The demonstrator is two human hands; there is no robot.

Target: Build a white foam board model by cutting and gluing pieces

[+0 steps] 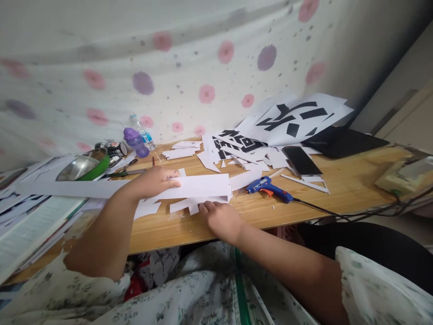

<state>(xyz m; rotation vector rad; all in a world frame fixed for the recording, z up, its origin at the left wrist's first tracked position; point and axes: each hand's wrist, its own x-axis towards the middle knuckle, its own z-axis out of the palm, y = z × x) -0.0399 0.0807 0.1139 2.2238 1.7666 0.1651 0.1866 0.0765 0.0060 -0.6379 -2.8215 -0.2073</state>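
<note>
A long white board strip [203, 184] runs across the table from the far left to the middle. My left hand [157, 183] grips it from above, thumb and fingers closed near its right part. Just below the strip lies a white cut-out piece [182, 204] with an angular outline, partly covered by the strip. The fingers of my right hand [221, 220] are curled closed at the near edge of this piece; their undersides are hidden. To the right of both hands, a blue glue gun [267, 187] with an orange trigger lies on its side, its nozzle towards the strip.
White offcuts and sheets with black shapes [237, 143] cover the back of the wooden table [158, 234]. A phone [302, 161] and a black laptop [341, 143] lie right. Left are a green-rimmed metal bowl [83, 167], a knife [126, 173], a purple bottle [137, 143] and books [34, 225].
</note>
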